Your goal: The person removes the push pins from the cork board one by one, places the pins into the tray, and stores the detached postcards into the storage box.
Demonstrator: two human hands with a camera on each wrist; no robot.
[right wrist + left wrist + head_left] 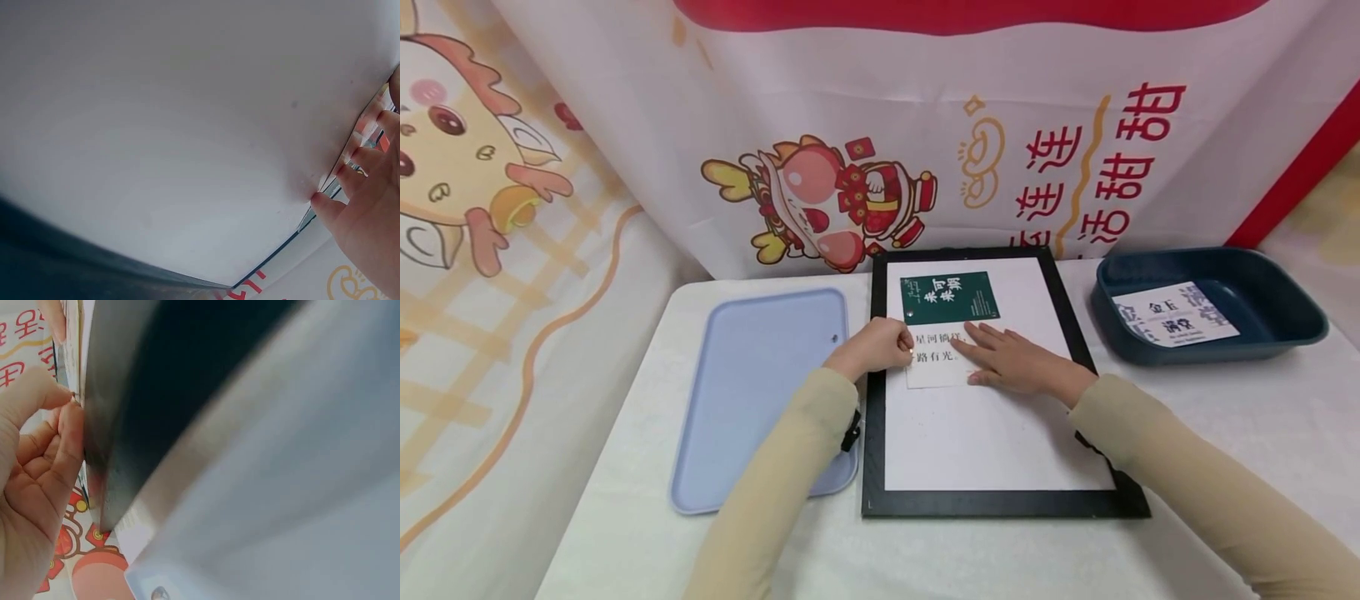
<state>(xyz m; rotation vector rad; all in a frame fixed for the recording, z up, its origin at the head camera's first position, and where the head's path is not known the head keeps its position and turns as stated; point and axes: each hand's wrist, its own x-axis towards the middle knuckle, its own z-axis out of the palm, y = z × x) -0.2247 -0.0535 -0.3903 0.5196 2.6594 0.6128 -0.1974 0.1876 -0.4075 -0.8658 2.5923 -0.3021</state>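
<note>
A white card with Chinese characters (936, 375) lies on the white board in a black frame (1000, 450), just below a green card (951, 297). At the white card's left edge, my left hand (880, 346) pinches a small pin between thumb and index finger; in the left wrist view, those fingertips (74, 403) come right up to the board, largely hiding it. My right hand (1011, 360) lies flat with fingers spread, pressing the card's right part. The right wrist view shows its fingertips (320, 199) on the card and board surface.
Left of the board lies a light blue tray (745, 400) with a small pin (834, 339) on it. At the right stands a dark blue bin (1277, 304) holding a printed card (1176, 315). A printed cloth (850, 83) hangs behind the board.
</note>
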